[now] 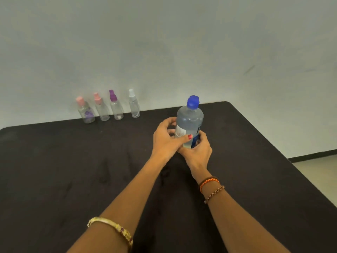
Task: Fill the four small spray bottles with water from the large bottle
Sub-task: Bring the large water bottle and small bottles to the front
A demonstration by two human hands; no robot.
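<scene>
On table (73, 161), both hands grip capped bottle (189, 123): left (165, 141) at label, right (197, 152) low; 4 sprayers (116, 105) behind

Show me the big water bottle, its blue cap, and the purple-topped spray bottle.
Water bottle (189, 119): head view, clear upper body.
Blue cap (193, 101): head view, cap's side.
Purple-topped spray bottle (116, 110): head view, clear body.

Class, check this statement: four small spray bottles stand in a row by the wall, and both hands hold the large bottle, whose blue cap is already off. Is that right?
Not quite. The head view shows the blue cap on the large bottle, not off. The rest holds: four small spray bottles stand in a row by the wall, and the left hand and right hand hold the large bottle.
</scene>
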